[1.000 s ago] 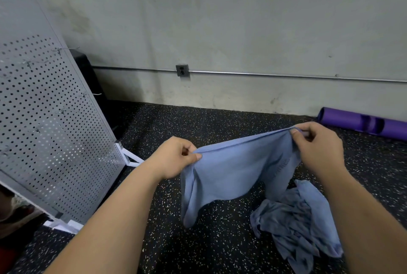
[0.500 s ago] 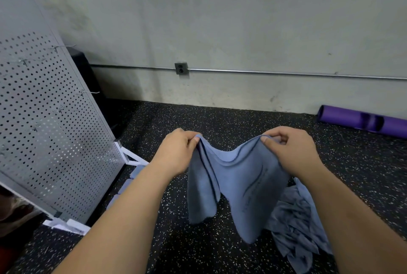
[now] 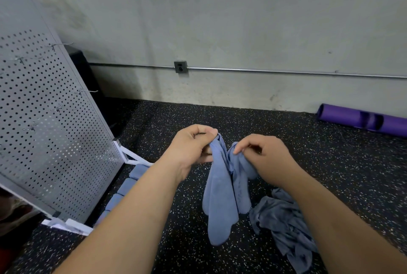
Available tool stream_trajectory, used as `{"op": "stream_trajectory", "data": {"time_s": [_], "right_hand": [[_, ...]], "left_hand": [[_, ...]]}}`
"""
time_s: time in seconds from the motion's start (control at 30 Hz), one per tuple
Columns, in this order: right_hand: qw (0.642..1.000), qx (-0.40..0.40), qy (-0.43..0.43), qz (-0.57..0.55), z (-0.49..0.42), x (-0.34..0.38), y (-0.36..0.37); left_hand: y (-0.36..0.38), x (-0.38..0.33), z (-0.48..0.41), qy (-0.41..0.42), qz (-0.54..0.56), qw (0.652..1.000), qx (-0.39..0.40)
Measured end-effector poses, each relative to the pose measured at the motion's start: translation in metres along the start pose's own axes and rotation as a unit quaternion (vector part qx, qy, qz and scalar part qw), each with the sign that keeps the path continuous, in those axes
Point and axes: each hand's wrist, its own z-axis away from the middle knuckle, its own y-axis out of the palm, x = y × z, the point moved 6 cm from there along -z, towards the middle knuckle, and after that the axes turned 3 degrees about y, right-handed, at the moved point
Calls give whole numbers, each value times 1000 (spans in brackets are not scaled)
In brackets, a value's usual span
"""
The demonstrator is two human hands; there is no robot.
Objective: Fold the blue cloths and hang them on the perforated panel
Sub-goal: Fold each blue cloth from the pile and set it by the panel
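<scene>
A blue cloth [image 3: 222, 196] hangs doubled over in front of me, above the speckled floor. My left hand [image 3: 189, 148] pinches one top corner and my right hand [image 3: 264, 154] pinches the other, the two hands almost touching. A crumpled heap of more blue cloths [image 3: 284, 227] lies on the floor under my right forearm. The grey perforated panel [image 3: 44, 132] leans at the left on a white stand, with several bare wire hooks [image 3: 86, 91] sticking out.
Folded blue cloths [image 3: 130, 183] lie in a row on the floor by the panel's white foot [image 3: 132, 159]. A purple roll [image 3: 361, 119] rests against the far wall. A dark box [image 3: 86, 75] stands behind the panel.
My hands have come together from wide apart, folding the spread cloth in half so it now hangs narrow and doubled.
</scene>
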Motion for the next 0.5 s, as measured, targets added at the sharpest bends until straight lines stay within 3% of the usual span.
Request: {"op": "stream_trajectory", "data": {"time_s": [0.23,0.5], "right_hand": [[996,-16,-83,41,9,12,21],[996,-87,-27,12,6,1,27]], "left_hand": [[8,-4,0,10,53,999,-3],[11,-13,4,67,6,996,57]]}}
